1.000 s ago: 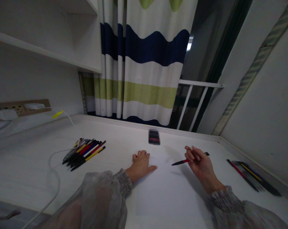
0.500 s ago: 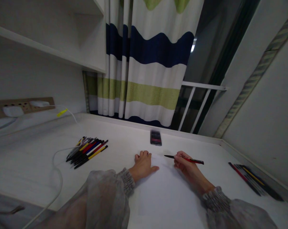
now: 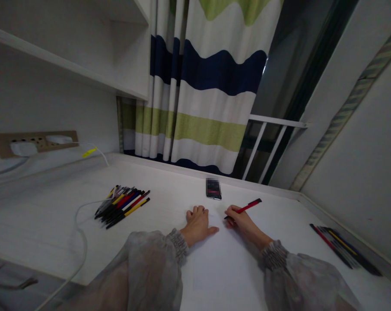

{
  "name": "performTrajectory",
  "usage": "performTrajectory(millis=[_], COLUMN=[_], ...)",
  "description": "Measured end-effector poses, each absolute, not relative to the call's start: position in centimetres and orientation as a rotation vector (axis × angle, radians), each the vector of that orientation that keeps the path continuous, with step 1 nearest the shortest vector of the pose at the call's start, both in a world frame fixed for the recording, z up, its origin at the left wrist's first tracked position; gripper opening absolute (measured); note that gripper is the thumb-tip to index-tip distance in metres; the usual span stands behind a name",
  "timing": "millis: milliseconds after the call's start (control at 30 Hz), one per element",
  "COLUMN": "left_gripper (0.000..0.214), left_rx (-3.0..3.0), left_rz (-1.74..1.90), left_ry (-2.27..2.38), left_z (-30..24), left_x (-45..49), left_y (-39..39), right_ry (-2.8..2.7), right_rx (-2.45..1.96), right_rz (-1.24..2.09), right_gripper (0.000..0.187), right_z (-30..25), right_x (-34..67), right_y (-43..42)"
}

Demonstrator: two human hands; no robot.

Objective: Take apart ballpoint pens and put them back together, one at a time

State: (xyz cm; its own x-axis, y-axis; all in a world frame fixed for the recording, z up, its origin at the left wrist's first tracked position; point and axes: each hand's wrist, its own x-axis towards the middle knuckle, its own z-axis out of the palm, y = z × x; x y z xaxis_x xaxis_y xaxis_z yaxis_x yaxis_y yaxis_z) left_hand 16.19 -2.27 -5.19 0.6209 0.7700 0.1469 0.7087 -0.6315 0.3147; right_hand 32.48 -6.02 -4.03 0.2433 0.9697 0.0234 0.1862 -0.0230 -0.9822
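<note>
A white sheet of paper (image 3: 224, 268) lies on the desk in front of me. My left hand (image 3: 198, 224) rests on its upper left part, thumb stretched out and the other fingers somewhat bent, holding nothing. In my right hand (image 3: 239, 222) is a red pen (image 3: 249, 205) with black ends, pinched between the fingers. Its dark tip points down at the upper part of the paper; whether it touches I cannot tell. Beyond the paper lies a dark phone (image 3: 213, 188), its screen blurred out.
A pile of pens (image 3: 124, 205) lies on the left of the white desk (image 3: 163, 190). Several more pens (image 3: 341, 246) lie along the right edge. A white cable (image 3: 84, 242) crosses the left side from a power socket panel (image 3: 36, 143). A striped curtain (image 3: 211, 125) hangs behind.
My right hand has moved left and closer to my left hand. The red pen has turned from nearly level to slanting, with its tip down toward the paper. The left hand stays on the sheet.
</note>
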Motion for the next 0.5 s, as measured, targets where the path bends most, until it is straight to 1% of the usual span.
performTrajectory(millis=[100,300,500], left_gripper=[0.056,0.058,0.059], left_rx=[2.619,2.619,2.622], left_rz=[0.429,0.404,0.396], left_ry=[1.210,1.216,1.228], left_z=[-5.3,-5.1,-5.3], left_x=[16.2,16.2,16.2], left_y=[-2.2,-2.4,-2.1], right_ry=[-1.235,-1.340,-1.425], right_rx=[-1.500,-1.551,-1.572], right_rz=[0.838,0.596,0.485], right_gripper=[0.022,0.028,0.025], right_z=[-4.0,-5.3,-5.7], right_x=[31.9,31.0,31.1], right_y=[-4.5,-3.1,-3.2])
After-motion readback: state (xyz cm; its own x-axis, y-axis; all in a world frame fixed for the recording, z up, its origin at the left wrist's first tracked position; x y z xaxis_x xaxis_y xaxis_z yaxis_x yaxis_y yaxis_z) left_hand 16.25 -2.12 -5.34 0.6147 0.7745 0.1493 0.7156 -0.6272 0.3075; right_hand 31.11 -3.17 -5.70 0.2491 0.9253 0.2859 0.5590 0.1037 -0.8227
